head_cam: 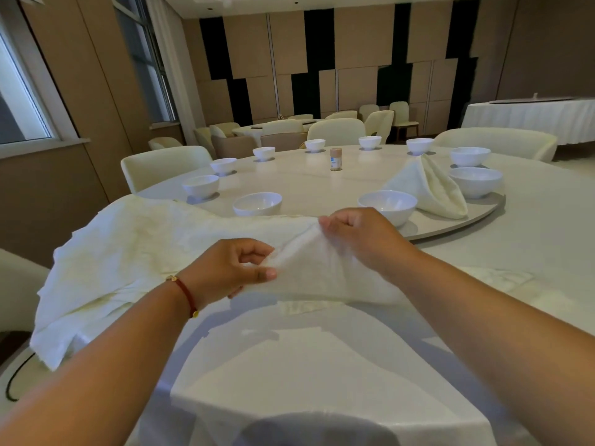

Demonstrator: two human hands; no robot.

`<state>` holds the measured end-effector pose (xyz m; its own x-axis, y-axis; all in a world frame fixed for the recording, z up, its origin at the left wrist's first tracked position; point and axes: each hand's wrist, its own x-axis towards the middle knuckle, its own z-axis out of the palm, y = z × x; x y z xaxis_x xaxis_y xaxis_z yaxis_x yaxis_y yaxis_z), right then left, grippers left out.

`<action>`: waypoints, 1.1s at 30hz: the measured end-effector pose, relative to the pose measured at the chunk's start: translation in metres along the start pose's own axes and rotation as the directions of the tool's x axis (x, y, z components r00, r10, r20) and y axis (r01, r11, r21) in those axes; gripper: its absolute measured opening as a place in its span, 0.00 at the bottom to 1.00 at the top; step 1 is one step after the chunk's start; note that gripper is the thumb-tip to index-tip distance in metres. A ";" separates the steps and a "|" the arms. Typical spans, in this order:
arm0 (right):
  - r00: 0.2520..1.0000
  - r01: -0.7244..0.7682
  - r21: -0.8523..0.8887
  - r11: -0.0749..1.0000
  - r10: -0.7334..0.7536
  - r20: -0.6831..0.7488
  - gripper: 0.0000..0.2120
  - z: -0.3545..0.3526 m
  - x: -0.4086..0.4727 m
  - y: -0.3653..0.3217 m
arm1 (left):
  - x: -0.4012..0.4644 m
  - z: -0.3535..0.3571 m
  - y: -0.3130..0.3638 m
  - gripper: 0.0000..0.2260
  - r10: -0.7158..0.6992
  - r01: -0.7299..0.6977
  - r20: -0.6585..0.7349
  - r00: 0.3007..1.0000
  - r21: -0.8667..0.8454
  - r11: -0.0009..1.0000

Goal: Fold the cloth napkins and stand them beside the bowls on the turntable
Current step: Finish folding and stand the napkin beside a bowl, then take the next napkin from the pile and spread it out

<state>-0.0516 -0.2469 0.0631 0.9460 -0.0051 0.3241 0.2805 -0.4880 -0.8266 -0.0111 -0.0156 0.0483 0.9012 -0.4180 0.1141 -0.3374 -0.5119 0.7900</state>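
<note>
Lay draped leftward — the loose napkin [135, 252], bulk trailing past the table edge [531, 252], long axis running left to right across the body. Was pinched at its near right end by the left hand [225, 268], thumb against curled fingers; gripped just beyond by the right hand [357, 233], fingers bunched on the same corner. Stood further right on the turntable [467, 220] — a folded napkin [431, 188] between bowls [388, 206]. Open tabletop below the hands, likely room enough to spread and fold.
</note>
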 end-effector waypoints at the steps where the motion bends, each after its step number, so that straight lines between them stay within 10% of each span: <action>1: 0.999 -0.027 0.004 1.000 0.027 -0.017 0.21 -0.004 0.004 -0.001 | 0.000 -0.002 -0.002 0.07 -0.021 0.021 0.010 1.000 0.058 0.998; 6: 0.984 -0.136 0.013 0.991 0.137 -0.115 0.18 -0.017 0.035 -0.004 | 0.009 -0.019 -0.003 0.15 -0.151 0.145 0.020 0.988 0.177 0.973; 15: 0.940 -0.262 -0.485 0.834 0.107 -0.324 0.14 -0.031 0.119 0.003 | 0.083 -0.041 0.035 0.06 -0.256 0.221 -0.175 0.951 -0.198 0.955; 20: 0.897 -0.303 -0.312 0.901 0.158 -0.414 0.11 -0.034 0.160 0.027 | 0.131 -0.034 0.042 0.04 -0.316 0.244 -0.202 0.927 -0.313 0.918; 26: 0.964 -0.262 -0.481 0.837 0.208 -0.164 0.21 -0.024 0.169 0.032 | 0.159 -0.014 0.025 0.24 -0.147 0.103 -0.167 0.975 -0.247 0.964; 33: 0.985 0.003 -0.413 0.911 -0.074 -0.156 0.18 -0.008 0.121 0.033 | 0.122 0.002 0.024 0.07 0.180 -0.091 -0.369 0.912 0.246 0.965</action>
<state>0.0703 -0.2705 0.0786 0.8860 -0.1049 0.4517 0.1913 -0.8048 -0.5619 0.0904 -0.0801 0.0803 0.8614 -0.1966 0.4683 -0.4745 -0.6404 0.6039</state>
